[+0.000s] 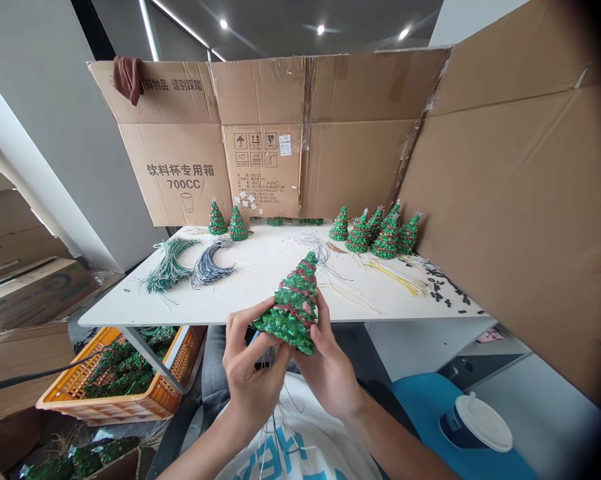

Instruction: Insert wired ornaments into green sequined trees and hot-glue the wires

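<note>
A small green tinsel Christmas tree (293, 300) with red garland leans to the right between my two hands, just in front of the table's near edge. My left hand (253, 360) grips its base from the left, fingers along the side and thumb underneath. My right hand (330, 367) holds the lower right side, with fingers pressed against the tinsel. Thin strands hang from under the tree toward my lap. The inside of the base is hidden from view.
On the white table (260, 267) lie a green wire bundle (170, 263), a blue-white wire bundle (213, 263), yellow wires (400, 277) and black bits (445, 287). Finished-looking trees (385, 233) stand behind. Cardboard walls (360, 160) enclose the back. An orange crate (105, 403) sits lower left.
</note>
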Tool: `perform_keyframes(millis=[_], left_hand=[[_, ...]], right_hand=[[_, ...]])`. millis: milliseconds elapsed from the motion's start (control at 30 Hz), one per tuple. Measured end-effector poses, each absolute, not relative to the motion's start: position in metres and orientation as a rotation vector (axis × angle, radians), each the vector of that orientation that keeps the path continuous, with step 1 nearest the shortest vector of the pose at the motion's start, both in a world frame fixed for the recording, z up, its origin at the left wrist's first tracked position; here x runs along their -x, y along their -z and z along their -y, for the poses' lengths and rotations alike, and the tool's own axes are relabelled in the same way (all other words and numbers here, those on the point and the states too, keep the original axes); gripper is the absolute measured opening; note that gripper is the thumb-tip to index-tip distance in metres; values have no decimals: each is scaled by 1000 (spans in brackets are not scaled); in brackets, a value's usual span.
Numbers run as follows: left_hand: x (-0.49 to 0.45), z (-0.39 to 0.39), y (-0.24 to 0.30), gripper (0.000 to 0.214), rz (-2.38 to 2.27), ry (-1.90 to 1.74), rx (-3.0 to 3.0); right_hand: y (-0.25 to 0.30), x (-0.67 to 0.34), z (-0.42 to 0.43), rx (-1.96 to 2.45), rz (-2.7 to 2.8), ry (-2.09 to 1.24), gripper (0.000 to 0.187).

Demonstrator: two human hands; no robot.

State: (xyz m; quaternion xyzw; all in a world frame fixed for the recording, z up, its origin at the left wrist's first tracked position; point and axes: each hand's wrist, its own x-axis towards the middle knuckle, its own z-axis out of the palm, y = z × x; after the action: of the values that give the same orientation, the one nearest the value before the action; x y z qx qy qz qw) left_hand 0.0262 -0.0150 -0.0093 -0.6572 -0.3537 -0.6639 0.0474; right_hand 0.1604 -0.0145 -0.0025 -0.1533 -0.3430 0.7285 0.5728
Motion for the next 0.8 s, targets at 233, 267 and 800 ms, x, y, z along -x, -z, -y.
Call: perform_keyframes(millis=[233,267,800], left_hand=[[-27,19,8,21,1093,2025,2027],[-27,19,8,21,1088,2022,2031],[-27,15,8,23,1057,2013,2054]], right_hand=[[2,-160,14,347,805,-1707,90],[2,-160,14,344,804,-1705,92],[-1,-161,19,329,776,-1683,85]])
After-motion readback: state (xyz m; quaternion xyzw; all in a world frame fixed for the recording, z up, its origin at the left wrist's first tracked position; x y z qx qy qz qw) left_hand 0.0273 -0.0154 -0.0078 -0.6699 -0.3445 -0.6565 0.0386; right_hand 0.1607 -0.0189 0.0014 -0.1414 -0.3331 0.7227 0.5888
